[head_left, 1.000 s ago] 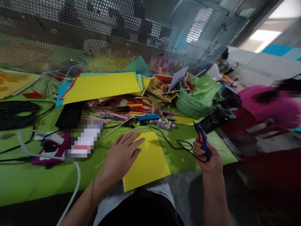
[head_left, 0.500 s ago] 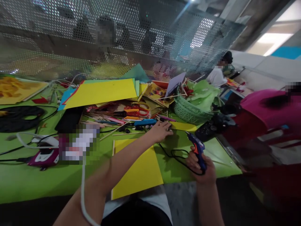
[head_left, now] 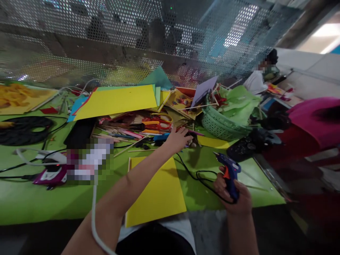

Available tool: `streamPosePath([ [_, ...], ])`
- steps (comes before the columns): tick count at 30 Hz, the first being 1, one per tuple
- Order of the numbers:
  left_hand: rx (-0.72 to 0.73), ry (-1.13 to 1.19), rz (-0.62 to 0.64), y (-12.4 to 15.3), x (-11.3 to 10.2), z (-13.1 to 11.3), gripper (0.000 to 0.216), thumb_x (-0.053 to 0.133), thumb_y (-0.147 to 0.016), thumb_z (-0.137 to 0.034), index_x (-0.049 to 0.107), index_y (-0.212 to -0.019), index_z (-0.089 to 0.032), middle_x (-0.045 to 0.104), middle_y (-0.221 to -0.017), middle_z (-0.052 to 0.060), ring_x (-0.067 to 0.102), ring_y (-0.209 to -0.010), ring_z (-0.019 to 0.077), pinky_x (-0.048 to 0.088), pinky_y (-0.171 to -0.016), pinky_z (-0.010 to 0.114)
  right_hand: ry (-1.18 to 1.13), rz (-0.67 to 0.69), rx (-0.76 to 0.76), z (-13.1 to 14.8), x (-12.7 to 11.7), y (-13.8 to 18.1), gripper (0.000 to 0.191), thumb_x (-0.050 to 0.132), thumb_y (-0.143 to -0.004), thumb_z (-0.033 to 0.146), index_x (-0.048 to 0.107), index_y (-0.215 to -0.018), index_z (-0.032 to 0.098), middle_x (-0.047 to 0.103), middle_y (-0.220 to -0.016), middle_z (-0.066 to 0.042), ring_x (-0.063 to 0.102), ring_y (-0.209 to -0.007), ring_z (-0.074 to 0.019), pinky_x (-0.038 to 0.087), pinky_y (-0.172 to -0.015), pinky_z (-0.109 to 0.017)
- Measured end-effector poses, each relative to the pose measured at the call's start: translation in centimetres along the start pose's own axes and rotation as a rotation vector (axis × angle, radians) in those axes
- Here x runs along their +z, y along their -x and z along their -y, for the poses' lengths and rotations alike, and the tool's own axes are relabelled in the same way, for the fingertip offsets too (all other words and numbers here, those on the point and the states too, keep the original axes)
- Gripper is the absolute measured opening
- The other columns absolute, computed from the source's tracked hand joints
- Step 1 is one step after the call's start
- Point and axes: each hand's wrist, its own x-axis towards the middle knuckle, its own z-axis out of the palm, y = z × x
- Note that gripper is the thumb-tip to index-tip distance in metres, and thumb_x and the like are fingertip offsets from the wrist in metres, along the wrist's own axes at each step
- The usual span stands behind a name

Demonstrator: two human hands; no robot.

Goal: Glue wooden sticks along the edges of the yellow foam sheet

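My right hand (head_left: pixel 233 196) is wrapped round a blue glue gun (head_left: pixel 228 173) with an orange trigger, its nozzle pointing up and left over the green table cover (head_left: pixel 39 202). A black cord (head_left: pixel 198 173) runs from it across the cover. My left hand (head_left: pixel 178 138) reaches far forward, fingers bent down over small pebbles (head_left: pixel 193 143) beside a blue pen-like tool (head_left: pixel 162 136). I cannot make out whether it holds one. A yellow sheet (head_left: pixel 156 193) lies under my left forearm at the table's front edge.
Behind lie scissors with orange handles (head_left: pixel 156 124), sticks, a large yellow sheet (head_left: pixel 117 101) and a green basket (head_left: pixel 221 124). A purple device (head_left: pixel 50 175), black cables (head_left: pixel 21 129) and a white cord (head_left: pixel 94 216) sit left. A person in pink (head_left: pixel 315 120) sits right. Perforated metal screen behind.
My left hand left the yellow sheet and stretched forward to the pebbles near the blue tool. The right hand kept the glue gun, drifting slightly right.
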Motion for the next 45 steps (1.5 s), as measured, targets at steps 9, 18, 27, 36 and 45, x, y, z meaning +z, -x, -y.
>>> streamPosePath([
  [9, -0.116, 0.097, -0.110, 10.4, -7.5, 2.3, 0.040, 0.039, -0.101, -0.030, 0.049, -0.140, -0.027, 0.042, -0.155, 0.004, 0.031, -0.146, 0.0213, 0.017, -0.120, 0.048, 0.035, -0.086, 0.035, 0.6, 0.2, 0.6, 0.055, 0.077, -0.062, 0.041, 0.064, -0.115, 0.031, 0.062, -0.082, -0.003, 0.046, -0.050, -0.0104, 0.041, -0.044, -0.024],
  [18, -0.395, 0.245, -0.006, 27.9, -6.7, -0.6, 0.037, 0.047, -0.099, -0.031, 0.055, -0.135, -0.027, 0.052, -0.147, 0.004, 0.042, -0.140, 0.0236, 0.025, -0.117, 0.050, 0.370, -0.078, 0.088, 1.4, 4.6, -0.5, 0.043, 0.084, -0.059, 0.036, 0.071, -0.099, 0.027, 0.069, -0.080, -0.005, 0.060, -0.067, -0.0193, 0.046, -0.046, -0.026],
  [27, -0.389, 0.335, -0.046, 29.6, -6.1, -2.3, 0.035, 0.049, -0.097, -0.040, 0.057, -0.130, -0.028, 0.052, -0.147, 0.002, 0.045, -0.138, 0.0235, 0.026, -0.117, 0.054, 0.734, 0.270, 0.179, -1.7, 13.0, -3.2, 0.029, 0.068, -0.083, 0.042, 0.074, -0.103, 0.021, 0.070, -0.085, -0.006, 0.050, -0.061, -0.0134, 0.041, -0.057, -0.028],
  [36, -0.408, 0.411, -0.091, 29.9, -5.6, -2.0, 0.037, 0.052, -0.096, -0.044, 0.056, -0.129, -0.030, 0.054, -0.146, -0.001, 0.044, -0.138, 0.0220, 0.022, -0.119, 0.052, 1.085, 0.407, 0.223, -4.3, 18.7, -4.6, 0.046, 0.065, -0.080, 0.061, 0.071, -0.096, 0.018, 0.064, -0.077, -0.006, 0.052, -0.065, -0.0160, 0.044, -0.058, -0.029],
  [45, -0.411, 0.468, -0.105, 30.0, -5.5, -2.1, 0.033, 0.055, -0.095, -0.038, 0.057, -0.126, -0.026, 0.054, -0.145, 0.002, 0.042, -0.139, 0.0222, 0.022, -0.118, 0.054, 1.211, 0.460, 0.228, -5.4, 18.4, -4.9, 0.045, 0.060, -0.084, 0.060, 0.067, -0.091, 0.016, 0.063, -0.078, -0.005, 0.050, -0.058, -0.0131, 0.045, -0.052, -0.028],
])
